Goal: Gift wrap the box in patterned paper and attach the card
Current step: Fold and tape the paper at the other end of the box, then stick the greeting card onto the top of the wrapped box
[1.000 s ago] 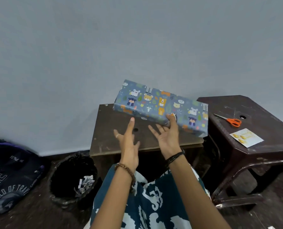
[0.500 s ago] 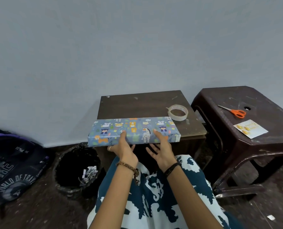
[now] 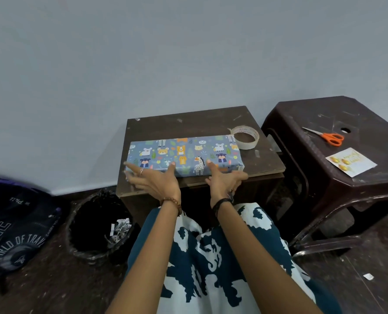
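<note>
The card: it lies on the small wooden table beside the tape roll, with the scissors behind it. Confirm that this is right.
Not right. The head view shows the card on the dark plastic stool to the right, not on the wooden table. The scissors do lie behind it there; the tape roll sits on the wooden table.

box (image 3: 185,156) in smooth printed paper (matt); table (image 3: 188,123) scuffed dull wood.
</note>
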Demonstrator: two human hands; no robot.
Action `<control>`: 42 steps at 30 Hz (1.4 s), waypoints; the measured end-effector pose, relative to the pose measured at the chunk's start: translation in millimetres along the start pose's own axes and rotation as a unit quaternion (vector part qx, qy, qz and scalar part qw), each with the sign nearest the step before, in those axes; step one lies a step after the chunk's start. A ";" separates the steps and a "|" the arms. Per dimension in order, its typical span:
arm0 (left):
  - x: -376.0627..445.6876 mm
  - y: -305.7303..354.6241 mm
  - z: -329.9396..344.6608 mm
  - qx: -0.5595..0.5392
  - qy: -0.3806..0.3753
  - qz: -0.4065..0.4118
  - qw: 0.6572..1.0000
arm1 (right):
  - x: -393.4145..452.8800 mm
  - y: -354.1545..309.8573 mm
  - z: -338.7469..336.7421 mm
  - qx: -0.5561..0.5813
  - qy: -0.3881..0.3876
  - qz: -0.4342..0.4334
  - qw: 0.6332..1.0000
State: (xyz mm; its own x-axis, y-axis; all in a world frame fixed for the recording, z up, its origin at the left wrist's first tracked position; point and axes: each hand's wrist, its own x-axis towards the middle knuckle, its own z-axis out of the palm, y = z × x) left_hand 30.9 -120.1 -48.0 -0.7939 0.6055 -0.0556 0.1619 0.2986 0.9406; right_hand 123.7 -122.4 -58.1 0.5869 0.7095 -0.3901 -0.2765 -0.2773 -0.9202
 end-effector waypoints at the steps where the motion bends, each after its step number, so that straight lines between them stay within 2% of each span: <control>1: 0.2 -0.1 -0.9 0.042 -0.005 0.035 0.998 | 0.6 -0.4 -0.3 -0.039 0.008 -0.030 0.999; 4: -9.2 0.0 1.2 0.105 -0.050 0.166 0.979 | 3.2 -6.0 -6.8 -0.089 -0.015 -0.132 0.987; 6: -26.5 3.0 8.7 0.081 -0.138 0.255 0.954 | 4.5 -12.9 -14.0 -0.101 -0.038 -0.198 0.974; 9: -59.3 20.9 29.1 -0.003 -0.292 0.266 0.919 | 12.7 -27.0 -31.4 -0.111 -0.033 -0.266 0.957; 12: -92.1 40.8 57.6 -0.069 -0.361 0.270 0.890 | 32.4 -47.7 -63.5 -0.118 0.023 -0.321 0.939; 15: -124.2 55.5 91.9 -0.074 -0.421 0.313 0.848 | 58.3 -69.9 -103.5 -0.146 0.089 -0.352 0.920; 18: -158.6 69.0 128.9 -0.054 -0.485 0.353 0.798 | 86.1 -84.7 -144.6 -0.196 0.170 -0.355 0.898; 22: -191.7 80.3 174.1 -0.017 -0.521 0.426 0.740 | 117.2 -88.0 -183.9 -0.249 0.243 -0.321 0.881; 25: -206.1 81.5 201.8 0.071 -0.555 0.456 0.692 | 135.9 -82.7 -196.9 -0.351 0.230 -0.289 0.861; 28: -212.3 71.3 212.0 0.141 -0.598 0.421 0.668 | 142.7 -68.5 -206.1 -0.438 0.172 -0.221 0.854; 31: -212.5 55.1 202.2 0.137 -0.607 0.410 0.667 | 139.6 -51.1 -212.2 -0.455 0.149 -0.254 0.840; 34: -206.2 45.7 185.0 0.110 -0.596 0.413 0.680 | 130.5 -36.0 -213.8 -0.423 0.161 -0.310 0.836; 37: -196.8 39.3 161.8 0.096 -0.568 0.479 0.662 | 118.2 -31.9 -207.7 -0.360 0.202 -0.368 0.833; 39: -186.4 38.5 144.4 0.078 -0.522 0.523 0.669 | 107.2 -35.3 -200.3 -0.320 0.201 -0.413 0.828; 42: -160.6 47.6 120.8 0.037 -0.409 0.584 0.700 | 83.5 -48.9 -179.3 -0.256 0.130 -0.470 0.834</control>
State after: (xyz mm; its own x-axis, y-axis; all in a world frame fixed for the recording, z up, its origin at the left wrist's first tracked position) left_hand 236.9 -114.0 -34.8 0.5026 0.6792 0.5349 0.4749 -0.7339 0.4858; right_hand 322.6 -165.8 -51.7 0.5250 0.6229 0.5799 0.7219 0.0350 -0.6911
